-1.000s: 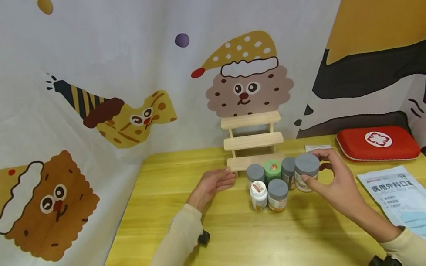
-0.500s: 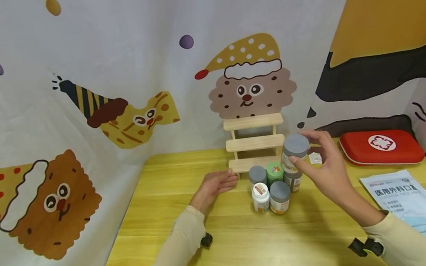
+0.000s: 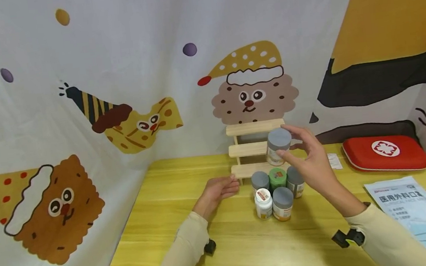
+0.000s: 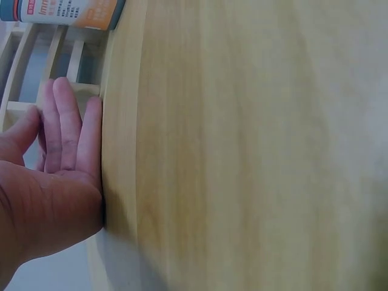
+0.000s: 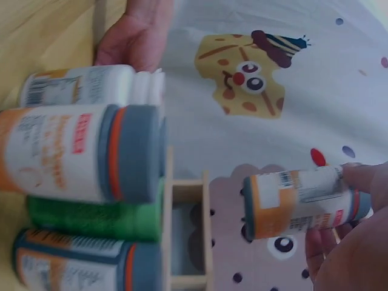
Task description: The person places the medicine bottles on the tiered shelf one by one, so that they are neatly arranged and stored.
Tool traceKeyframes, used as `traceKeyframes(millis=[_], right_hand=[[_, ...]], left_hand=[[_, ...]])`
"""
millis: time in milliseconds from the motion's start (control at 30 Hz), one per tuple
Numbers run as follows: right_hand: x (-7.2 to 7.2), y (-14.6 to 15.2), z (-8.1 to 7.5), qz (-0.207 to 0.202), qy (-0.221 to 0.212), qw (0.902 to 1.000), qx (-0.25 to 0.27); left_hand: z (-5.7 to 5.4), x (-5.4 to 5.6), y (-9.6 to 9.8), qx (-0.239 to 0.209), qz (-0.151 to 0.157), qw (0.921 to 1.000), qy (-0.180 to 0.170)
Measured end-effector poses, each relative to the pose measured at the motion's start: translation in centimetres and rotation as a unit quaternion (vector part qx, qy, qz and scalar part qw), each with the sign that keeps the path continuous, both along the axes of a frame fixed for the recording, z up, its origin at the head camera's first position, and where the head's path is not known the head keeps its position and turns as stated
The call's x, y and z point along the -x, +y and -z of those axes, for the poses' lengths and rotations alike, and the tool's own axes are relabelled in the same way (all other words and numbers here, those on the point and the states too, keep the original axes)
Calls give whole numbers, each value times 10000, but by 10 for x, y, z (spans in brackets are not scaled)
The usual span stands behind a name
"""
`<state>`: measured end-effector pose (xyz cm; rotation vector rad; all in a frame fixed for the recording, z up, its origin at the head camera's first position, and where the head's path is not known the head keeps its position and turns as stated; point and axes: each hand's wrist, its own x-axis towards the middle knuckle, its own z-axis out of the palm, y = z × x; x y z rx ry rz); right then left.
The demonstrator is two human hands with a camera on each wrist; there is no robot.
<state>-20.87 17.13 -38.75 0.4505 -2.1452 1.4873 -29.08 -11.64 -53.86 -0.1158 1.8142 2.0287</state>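
Observation:
My right hand [image 3: 314,165] pinches a grey-capped pill bottle [image 3: 277,154] between thumb and fingers, in front of the wooden three-tier shelf [image 3: 247,171]. In the right wrist view this bottle [image 5: 297,203] shows an orange and white label. At the shelf's lower left end is my left hand [image 3: 217,195], its fingers straight, fingertips right at the wood. Before the shelf stand several other bottles: a small white bottle [image 3: 264,208], a front grey-capped bottle [image 3: 283,207], a green-capped bottle [image 3: 278,178] and two more grey-capped ones, partly hidden.
A red first-aid case [image 3: 386,153] lies at the back right of the table [image 3: 158,209]. Nearer on the right is a face mask packet [image 3: 423,214]. A small white paper [image 3: 334,161] lies beside the right hand. A patterned cloth [image 3: 128,50] hangs behind.
My right hand has lifted the grey-capped bottle from beside the group and carried it left, up to the shelf's middle level. The left hand stays at the shelf's end.

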Motion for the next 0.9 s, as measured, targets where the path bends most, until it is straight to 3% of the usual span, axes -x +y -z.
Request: traceKeyframes(millis=[433, 900], right_hand=[[26, -36, -20, 147, -144, 9997, -122], [78, -57, -23, 283, -180, 9994, 77]], left_hand=[[-2, -2, 2, -81, -43, 10000, 23], [-3, -2, 3, -24, -58, 10000, 73]])
